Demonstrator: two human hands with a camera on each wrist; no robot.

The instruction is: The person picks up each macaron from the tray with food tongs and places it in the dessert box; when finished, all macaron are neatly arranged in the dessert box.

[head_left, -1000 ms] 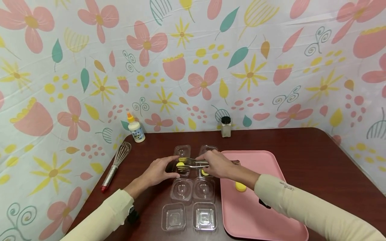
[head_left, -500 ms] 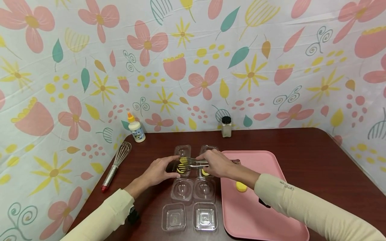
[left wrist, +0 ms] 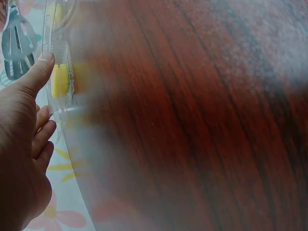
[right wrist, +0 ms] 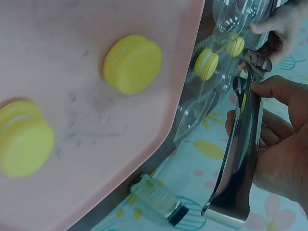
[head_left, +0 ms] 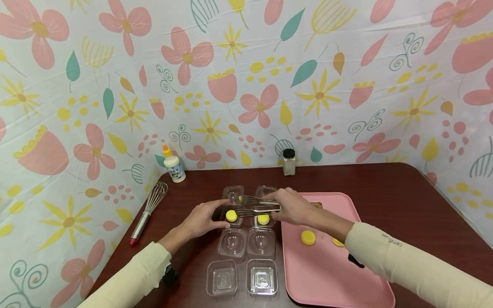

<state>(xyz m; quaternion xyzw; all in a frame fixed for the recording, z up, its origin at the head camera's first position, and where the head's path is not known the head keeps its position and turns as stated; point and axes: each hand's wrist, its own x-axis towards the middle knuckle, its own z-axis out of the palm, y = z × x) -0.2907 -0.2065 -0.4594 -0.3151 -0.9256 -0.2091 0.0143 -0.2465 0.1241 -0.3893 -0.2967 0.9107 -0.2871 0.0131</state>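
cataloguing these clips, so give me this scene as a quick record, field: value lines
left hand: thumb touching the far-left clear square plastic container
right hand: holding silver metal tongs
tongs: arms apart
packed: one round yellow macaron in each of the two far containers
pink rectangular tray: two round yellow macarons visible
near containers: two, open, no macaron inside
back: orange-capped white plastic bottle, black-capped clear jar
far left: silver wire whisk, red handle tip
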